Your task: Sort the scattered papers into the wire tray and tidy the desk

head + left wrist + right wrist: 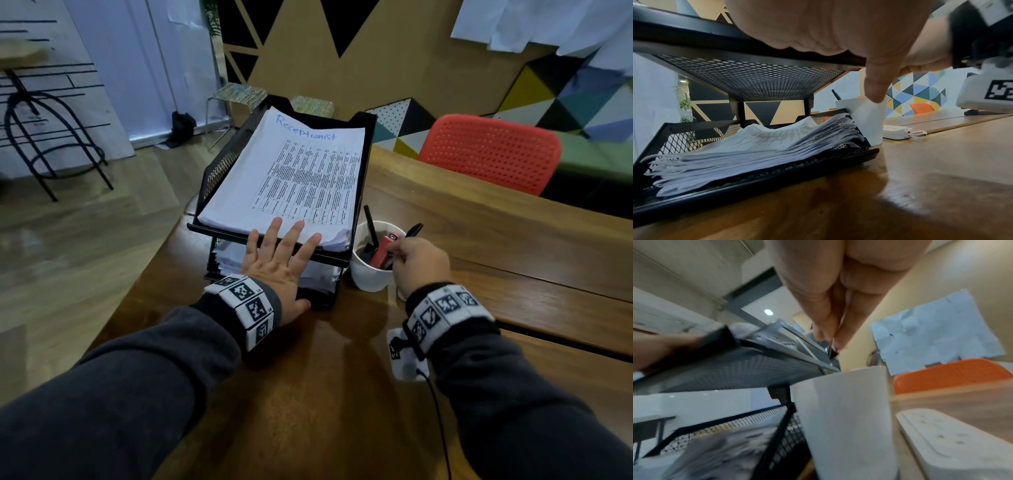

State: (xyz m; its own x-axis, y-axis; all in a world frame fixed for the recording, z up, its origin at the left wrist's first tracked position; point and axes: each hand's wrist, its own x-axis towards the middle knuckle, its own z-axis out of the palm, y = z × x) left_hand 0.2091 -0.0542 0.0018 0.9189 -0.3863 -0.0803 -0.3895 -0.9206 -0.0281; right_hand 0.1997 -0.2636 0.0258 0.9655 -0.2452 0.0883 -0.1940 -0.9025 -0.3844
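A black two-tier wire tray (222,161) stands on the wooden desk (342,394). Its top tier holds a paper stack (291,171) headed "Receptionist"; more papers (756,149) fill the lower tier. My left hand (284,240) lies flat with straight fingers on the front edge of the top stack, the thumb (875,84) hanging below the upper mesh (756,78). Right of the tray sits a white cup (370,277) with a red marker (382,251) and dark pens in it. My right hand (418,260) hovers at the cup's rim and pinches a black pen (415,229).
A white power strip (896,131) lies on the desk just behind the cup (846,418). A red mesh chair (489,150) stands beyond the desk's far side. The desk's left edge drops to the floor, where a black stool (51,137) stands.
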